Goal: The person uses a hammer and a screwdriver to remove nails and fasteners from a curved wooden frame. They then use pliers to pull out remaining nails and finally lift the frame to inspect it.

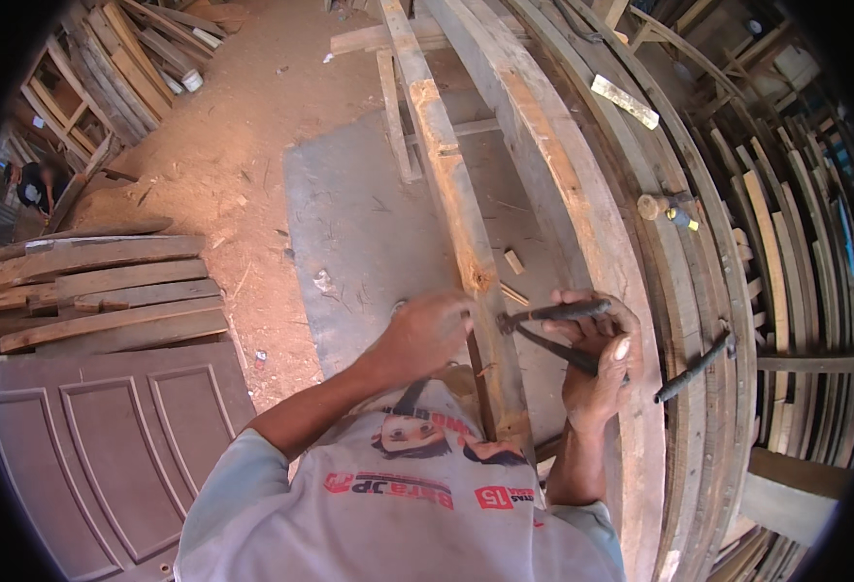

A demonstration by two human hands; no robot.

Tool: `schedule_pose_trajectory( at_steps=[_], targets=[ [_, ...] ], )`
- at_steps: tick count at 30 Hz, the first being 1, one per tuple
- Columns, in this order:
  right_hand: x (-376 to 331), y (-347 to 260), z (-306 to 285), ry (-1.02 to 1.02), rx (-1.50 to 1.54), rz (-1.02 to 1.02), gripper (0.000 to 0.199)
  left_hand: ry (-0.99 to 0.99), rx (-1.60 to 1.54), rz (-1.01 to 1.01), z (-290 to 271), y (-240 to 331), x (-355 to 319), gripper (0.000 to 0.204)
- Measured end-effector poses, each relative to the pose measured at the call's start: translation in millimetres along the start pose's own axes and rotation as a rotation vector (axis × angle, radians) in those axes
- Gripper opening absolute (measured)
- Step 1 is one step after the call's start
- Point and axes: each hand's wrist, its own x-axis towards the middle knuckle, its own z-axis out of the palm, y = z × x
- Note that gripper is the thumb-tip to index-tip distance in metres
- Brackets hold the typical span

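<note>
**Pincers at the edge of a long plank, gripped from the right**

The right hand (597,361) is closed around both handles of a pair of dark metal pincers (551,325). The tool's long axis runs roughly level, handles toward the right, head pointing left to the right edge of a narrow wooden plank (454,194). The plank's own long axis runs away from the person toward the far end of the stack, so tool and plank cross nearly at right angles. The left hand (427,332) lies on the plank's opposite, left edge, fingers curled against the wood; whether it pinches anything cannot be told. The pincer head thus sits between the two hands, the right hand alone holding it. Beyond the right hand, a dark iron bar (696,367) and a wooden-handled tool (662,206) rest on the curved timber stack (631,252).
</note>
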Motion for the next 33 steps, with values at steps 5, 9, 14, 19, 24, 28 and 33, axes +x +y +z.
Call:
schedule_pose_trajectory(
  at_steps=[5, 9, 14, 19, 24, 28, 33],
  targets=[
    [29.1, 11.8, 32.9, -0.044, -0.079, -0.006, 0.063, 0.015, -0.249, -0.097, -41.2, 4.6, 59.8, 0.029],
    [39.8, 19.3, 48.1, -0.023, -0.121, 0.025, 0.062, -0.104, -0.361, 0.027, -51.0, -3.4, 90.7, 0.031],
    [46.4, 27.9, 55.0, -0.057, -0.180, 0.041, 0.061, -0.198, -0.536, 0.202, -46.5, -12.7, 106.9, 0.033],
    [55.4, 27.9, 67.3, -0.060, -0.208, 0.099, 0.063, -0.180, -0.506, 0.221, -47.3, -24.3, 110.5, 0.028],
    [57.5, 22.6, 71.8, -0.142, -0.255, 0.141, 0.068, -0.115, -0.466, 0.158, -44.3, -23.5, 94.0, 0.027],
    [72.1, 25.9, 71.2, -0.317, -0.232, 0.139, 0.067, -0.060, -0.468, 0.032, -39.2, -25.7, 77.2, 0.033],
    [72.6, 25.6, 85.8, -0.319, -0.403, 0.050, 0.052, -0.077, -0.476, 0.043, -47.9, -19.8, 64.4, 0.044]
  ],
)
